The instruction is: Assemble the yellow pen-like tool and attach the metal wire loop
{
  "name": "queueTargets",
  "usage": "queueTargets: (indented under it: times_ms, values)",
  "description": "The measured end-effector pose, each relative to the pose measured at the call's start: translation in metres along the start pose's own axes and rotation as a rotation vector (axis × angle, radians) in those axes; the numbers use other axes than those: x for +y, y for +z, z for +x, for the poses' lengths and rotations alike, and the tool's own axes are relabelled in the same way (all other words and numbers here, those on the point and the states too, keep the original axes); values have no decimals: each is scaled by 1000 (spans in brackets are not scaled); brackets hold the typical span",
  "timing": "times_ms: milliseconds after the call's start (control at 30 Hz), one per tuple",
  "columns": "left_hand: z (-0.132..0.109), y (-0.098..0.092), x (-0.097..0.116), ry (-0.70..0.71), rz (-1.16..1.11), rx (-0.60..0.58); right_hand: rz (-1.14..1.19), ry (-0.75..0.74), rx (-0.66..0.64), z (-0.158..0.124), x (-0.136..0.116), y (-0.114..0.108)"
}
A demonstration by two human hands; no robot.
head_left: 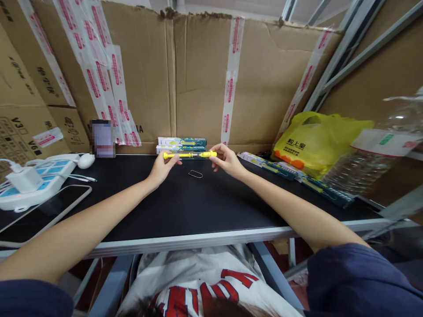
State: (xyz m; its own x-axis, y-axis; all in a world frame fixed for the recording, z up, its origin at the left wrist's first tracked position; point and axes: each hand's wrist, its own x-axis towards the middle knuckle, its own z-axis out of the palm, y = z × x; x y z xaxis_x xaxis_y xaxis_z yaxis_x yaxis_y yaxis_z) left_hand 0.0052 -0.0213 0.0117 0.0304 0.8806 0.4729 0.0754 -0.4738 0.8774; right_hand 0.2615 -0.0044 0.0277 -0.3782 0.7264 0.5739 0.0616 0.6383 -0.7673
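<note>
A slim yellow pen-shaped tool [188,155] with a darker stretch near its right end lies level between my two hands, above the black table. My left hand [162,168] is closed on its left end with thumb and fingers. At the other end, my right hand [227,161] pinches the yellow tip. Its exact kind is too small to make out. On the tabletop just below sits a thin bent wire loop [196,174], touched by neither hand. Behind the tool, printed narrow boxes [181,141] are stacked against the cardboard, partly hidden by it.
More narrow boxes [267,165] lie at the right, beside a yellow plastic bag [317,136] and a large clear bottle [373,154]. On the left are a power strip [62,169], a phone [46,213] and an upright phone-like screen [103,138]. Cardboard [198,79] walls the back.
</note>
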Motion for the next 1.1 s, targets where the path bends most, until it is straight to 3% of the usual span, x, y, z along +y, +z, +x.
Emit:
queueTargets:
  times_ms: [333, 733, 1100]
  values:
    - [2, 3, 0, -192, -138, -101, 224, 200, 156, 8, 3, -23]
    - [2, 3, -7, -66, -49, -189, 305, 259, 237, 12, 7, -31]
    - [-4, 4, -8, 42, 74, -297, 335, 276, 203, 10, 0, -27]
